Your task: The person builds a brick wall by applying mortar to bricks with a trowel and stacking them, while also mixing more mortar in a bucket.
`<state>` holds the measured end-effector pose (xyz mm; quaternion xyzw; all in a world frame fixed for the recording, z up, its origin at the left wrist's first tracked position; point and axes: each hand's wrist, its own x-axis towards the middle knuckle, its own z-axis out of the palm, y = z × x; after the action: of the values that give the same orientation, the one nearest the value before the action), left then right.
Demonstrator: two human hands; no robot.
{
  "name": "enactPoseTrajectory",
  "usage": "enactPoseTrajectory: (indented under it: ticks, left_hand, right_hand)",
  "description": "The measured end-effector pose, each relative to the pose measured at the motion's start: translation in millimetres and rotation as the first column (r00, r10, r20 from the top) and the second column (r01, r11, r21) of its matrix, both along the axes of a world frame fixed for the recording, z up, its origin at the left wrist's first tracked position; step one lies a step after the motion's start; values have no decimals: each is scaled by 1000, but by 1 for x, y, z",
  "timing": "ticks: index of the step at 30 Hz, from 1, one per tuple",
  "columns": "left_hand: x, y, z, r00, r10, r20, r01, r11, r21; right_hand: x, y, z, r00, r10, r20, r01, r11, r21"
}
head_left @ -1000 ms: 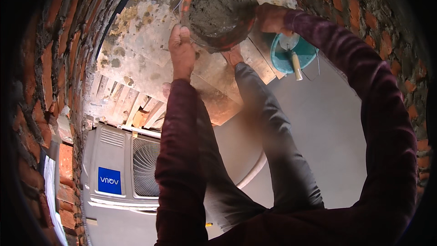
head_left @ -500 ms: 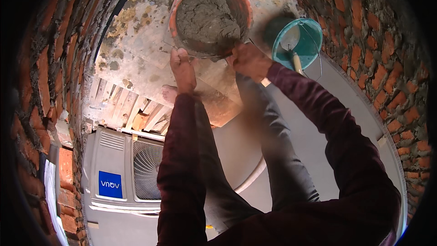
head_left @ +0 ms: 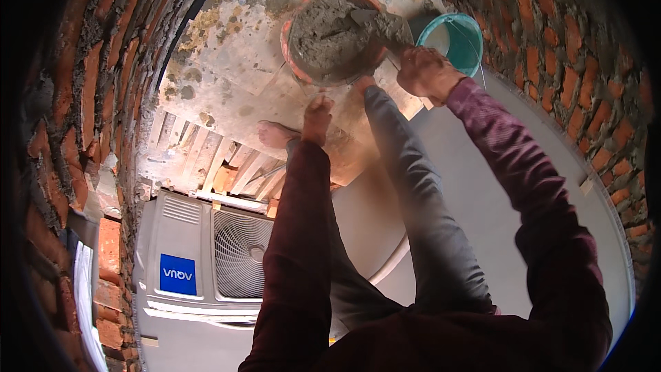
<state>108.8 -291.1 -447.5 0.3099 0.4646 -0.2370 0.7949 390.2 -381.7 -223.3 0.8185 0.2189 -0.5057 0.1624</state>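
Note:
My right hand (head_left: 428, 74) is closed around a trowel (head_left: 391, 31), its blade coated with wet grey mortar. The trowel is over the right rim of an orange bucket (head_left: 286, 45), which holds a thick mass of mortar (head_left: 322, 36). Below the bucket's near side, my left hand (head_left: 317, 116) is closed on its thin wire handle. A teal bucket (head_left: 469, 45) stands just beyond my right hand. Something pale and rounded shows inside it, partly hidden.
Rough brick walls rise at left (head_left: 93, 62) and right (head_left: 571, 62). The buckets stand on a stained slab (head_left: 234, 41) beside wooden slats (head_left: 200, 158). An air-conditioner outdoor unit (head_left: 237, 255) sits lower left. My bare foot (head_left: 275, 134) is near the slats.
My right hand has moved right and lifted the trowel with mortar from the orange bucket's near edge. The view has shifted; my left hand still holds the wire handle.

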Motion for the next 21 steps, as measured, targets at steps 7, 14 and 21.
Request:
enactPoseTrajectory:
  ticks: [7, 14, 21]
  left_hand:
    - [99, 91, 54, 938, -329, 108, 177, 725, 666]
    - [120, 89, 46, 903, -408, 136, 176, 638, 750]
    - [113, 101, 26, 908, -394, 145, 213, 730, 650]
  right_hand:
    - [-57, -57, -59, 955, 278, -101, -192, 841, 506]
    - [-85, -35, -151, 607, -612, -507, 795, 464, 391]
    - [-100, 14, -101, 963, -241, 118, 215, 956, 201]
